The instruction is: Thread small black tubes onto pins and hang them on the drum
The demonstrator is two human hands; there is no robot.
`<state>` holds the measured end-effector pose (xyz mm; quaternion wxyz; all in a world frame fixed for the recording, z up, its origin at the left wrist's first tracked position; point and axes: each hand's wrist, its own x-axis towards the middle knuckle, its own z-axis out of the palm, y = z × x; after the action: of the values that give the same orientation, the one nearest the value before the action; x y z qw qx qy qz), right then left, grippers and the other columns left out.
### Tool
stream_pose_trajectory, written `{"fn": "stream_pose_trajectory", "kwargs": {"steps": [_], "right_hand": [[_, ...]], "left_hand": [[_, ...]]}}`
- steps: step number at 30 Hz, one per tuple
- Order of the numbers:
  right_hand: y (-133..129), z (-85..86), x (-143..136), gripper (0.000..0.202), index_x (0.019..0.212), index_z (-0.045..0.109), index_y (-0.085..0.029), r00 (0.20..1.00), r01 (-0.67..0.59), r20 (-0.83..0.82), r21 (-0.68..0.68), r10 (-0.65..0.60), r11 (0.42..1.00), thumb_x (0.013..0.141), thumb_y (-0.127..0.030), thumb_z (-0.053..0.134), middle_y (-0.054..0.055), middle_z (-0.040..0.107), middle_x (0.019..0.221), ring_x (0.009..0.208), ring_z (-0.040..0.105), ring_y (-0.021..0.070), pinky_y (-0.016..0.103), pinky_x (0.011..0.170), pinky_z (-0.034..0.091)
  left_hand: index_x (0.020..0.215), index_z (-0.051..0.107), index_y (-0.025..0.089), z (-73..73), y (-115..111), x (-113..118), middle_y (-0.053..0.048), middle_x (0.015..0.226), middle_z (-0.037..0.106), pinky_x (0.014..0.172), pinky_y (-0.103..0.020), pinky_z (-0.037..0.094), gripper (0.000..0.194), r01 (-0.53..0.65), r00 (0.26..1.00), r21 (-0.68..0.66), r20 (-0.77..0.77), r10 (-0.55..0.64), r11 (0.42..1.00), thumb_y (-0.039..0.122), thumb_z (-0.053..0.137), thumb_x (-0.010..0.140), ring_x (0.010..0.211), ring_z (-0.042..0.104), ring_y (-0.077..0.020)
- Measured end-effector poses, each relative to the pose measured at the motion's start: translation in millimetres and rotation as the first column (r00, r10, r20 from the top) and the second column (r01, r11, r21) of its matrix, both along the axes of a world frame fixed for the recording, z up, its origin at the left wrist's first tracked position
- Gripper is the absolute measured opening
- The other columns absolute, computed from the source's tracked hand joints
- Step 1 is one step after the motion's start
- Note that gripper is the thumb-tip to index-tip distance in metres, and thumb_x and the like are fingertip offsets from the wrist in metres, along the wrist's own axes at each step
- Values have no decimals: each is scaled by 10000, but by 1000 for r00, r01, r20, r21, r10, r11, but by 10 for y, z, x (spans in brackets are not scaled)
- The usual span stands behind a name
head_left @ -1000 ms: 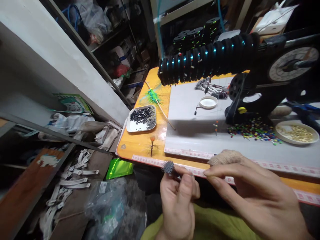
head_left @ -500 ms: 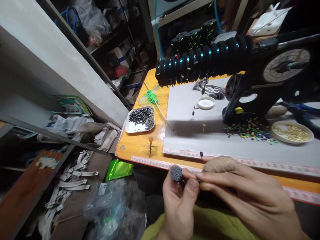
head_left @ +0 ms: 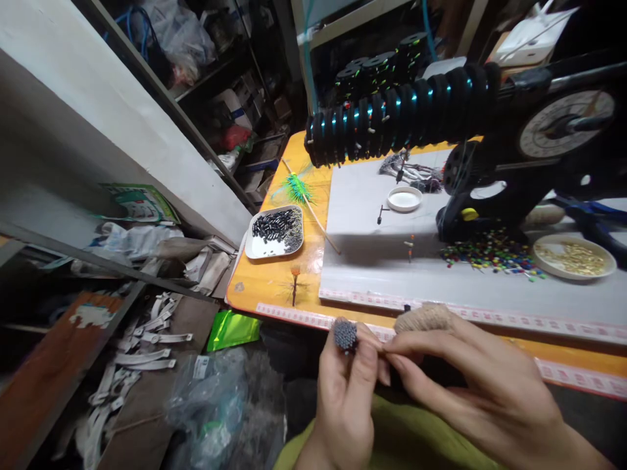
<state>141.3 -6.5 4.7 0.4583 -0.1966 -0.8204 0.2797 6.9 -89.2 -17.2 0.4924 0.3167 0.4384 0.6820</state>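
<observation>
Gripping a tight bundle of small grey-headed pieces (head_left: 345, 335), the left hand (head_left: 350, 391) works above the lap, at the near edge of an orange counter (head_left: 267, 279). Its grip is closed around the bundle, with the round heads facing up. The right hand (head_left: 475, 372) meets it, thumb and forefinger pressed together at the tips beside the left fingers; whether anything thin is pinched between them cannot be told. A tan wrap (head_left: 424, 318) covers one right finger.

Along the counter's edge runs a measuring tape (head_left: 289, 314). Farther back, a white tray (head_left: 262, 249) holds black pieces (head_left: 274, 225) and smaller grey ones, near a thin stick (head_left: 321, 228) lying past a bristly green tuft (head_left: 296, 189). On a white board (head_left: 362, 274) sit a small round dish (head_left: 404, 199), a scatter of coloured beads (head_left: 494, 256) and a shallow dish of gold bits (head_left: 582, 258), beside a black machine (head_left: 453, 215).
</observation>
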Motion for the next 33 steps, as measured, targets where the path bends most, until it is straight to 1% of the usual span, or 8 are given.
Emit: {"fn": "stream_pose_trajectory", "kwargs": {"steps": [4, 8, 13, 16, 19, 21, 26, 33], "right_hand": [[-34, -35, -37, 119, 934, 620, -216, 999, -14, 34, 18, 14, 1000, 955, -101, 597, 15, 668, 782, 695, 665, 131, 218, 615, 549], [-46, -23, -46, 114, 913, 575, -217, 998, 19, 53, 40, -21, 999, 970, -118, 574, -7, 616, 766, 660, 606, 103, 198, 599, 511], [5, 13, 3, 118, 954, 556, -217, 999, 11, 35, 20, -11, 1000, 972, -100, 564, -2, 602, 821, 729, 602, 101, 184, 640, 509], [51, 30, 45, 120, 985, 570, -219, 997, 73, 21, 23, -73, 997, 972, -99, 574, 4, 602, 848, 728, 592, 107, 193, 638, 507], [74, 65, 53, 92, 1001, 589, -229, 998, 67, -14, -7, -67, 998, 988, -138, 583, 1, 608, 845, 720, 595, 112, 202, 634, 507], [80, 88, 40, 70, 983, 590, -235, 997, 54, -44, -53, -57, 997, 1007, -172, 571, -5, 604, 830, 715, 591, 112, 202, 637, 508], [104, 67, 22, 74, 1032, 598, -230, 994, 55, -91, -50, -60, 997, 1012, -166, 568, 15, 617, 886, 830, 619, 129, 201, 711, 526], [104, 38, -10, 151, 1063, 594, -205, 996, 87, -44, 151, -81, 985, 970, -89, 568, 34, 630, 892, 815, 643, 137, 207, 695, 546]], "left_hand": [[962, 655, 240, -1, 74, 89, 38, 801, 549, 587, -189, 432, 186, -223, 972, 80, -61, 228, 972, 348, 545, 1066, 579, 472, -60], [918, 666, 235, 56, 126, 211, 22, 998, 579, 557, -223, 448, 162, -473, 846, 303, -107, 523, 828, 330, 606, 1034, 538, 495, -34], [873, 679, 240, 225, 139, 217, 78, 707, 581, 419, -181, 341, 156, -587, 803, 355, 145, 578, 727, 336, 672, 996, 427, 331, -50], [909, 704, 243, 294, 119, 95, 94, 522, 481, 493, -162, 414, 115, -622, 763, 423, 140, 631, 658, 303, 670, 1002, 452, 361, -83], [913, 716, 256, 272, 96, -31, 57, 548, 555, 840, -247, 537, 108, -512, 805, 397, -87, 587, 762, 259, 662, 1007, 756, 651, -140], [904, 720, 257, 228, 97, -78, 35, 694, 622, 961, -321, 526, 128, -388, 888, 307, -129, 442, 869, 241, 650, 1011, 870, 695, -160], [900, 778, 212, 183, 156, -13, -5, 969, 575, 602, -191, 454, 111, -52, 986, 134, 166, 29, 990, 283, 719, 962, 605, 485, -39], [797, 777, 239, 217, 269, 191, -16, 888, 662, 658, -189, 474, 143, -127, 935, 88, 343, 90, 988, 345, 867, 831, 710, 549, -100]]}}
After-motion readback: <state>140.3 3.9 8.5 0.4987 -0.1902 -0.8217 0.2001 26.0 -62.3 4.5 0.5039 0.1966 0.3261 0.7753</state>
